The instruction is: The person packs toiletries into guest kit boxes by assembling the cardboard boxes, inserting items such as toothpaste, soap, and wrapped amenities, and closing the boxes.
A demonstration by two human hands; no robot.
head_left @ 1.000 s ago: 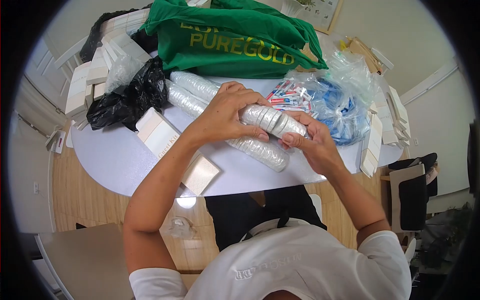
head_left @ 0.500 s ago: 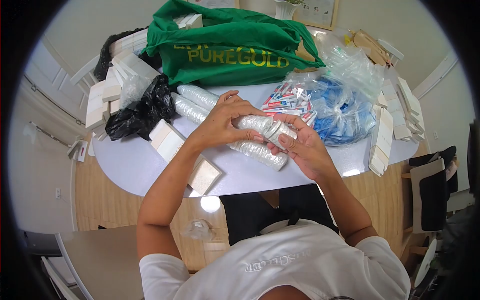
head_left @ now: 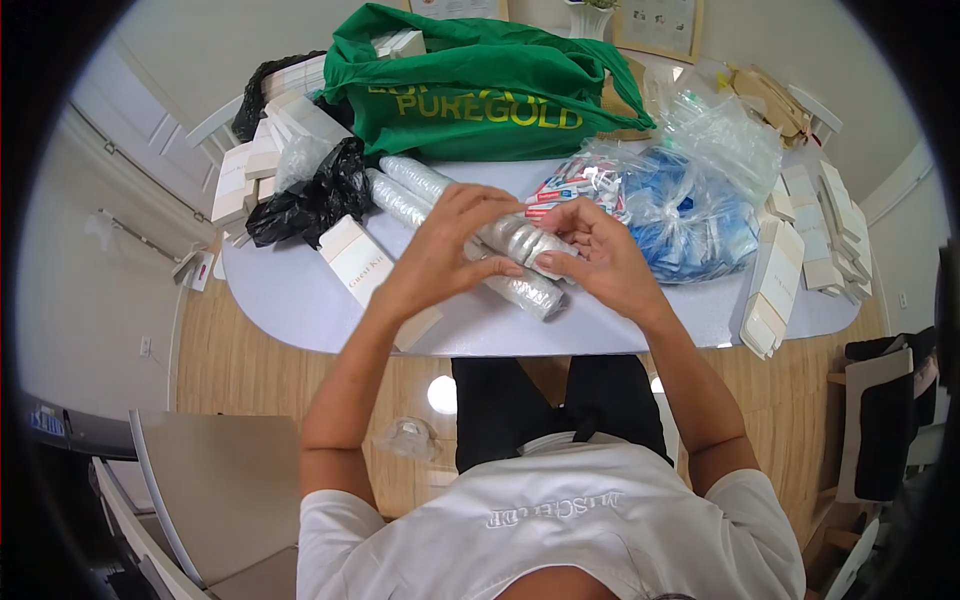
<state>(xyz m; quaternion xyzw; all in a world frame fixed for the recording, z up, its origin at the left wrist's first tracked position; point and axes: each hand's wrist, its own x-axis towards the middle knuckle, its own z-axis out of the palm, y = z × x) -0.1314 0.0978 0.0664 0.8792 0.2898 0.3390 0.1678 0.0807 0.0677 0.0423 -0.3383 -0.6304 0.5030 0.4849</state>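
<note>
Head cam: 2 hands on 1 silvery roll, prob. 2 total.

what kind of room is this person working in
Probably a home dining area, though a small office is possible: there's a rounded white table, a potted plant and a framed sheet.
</note>
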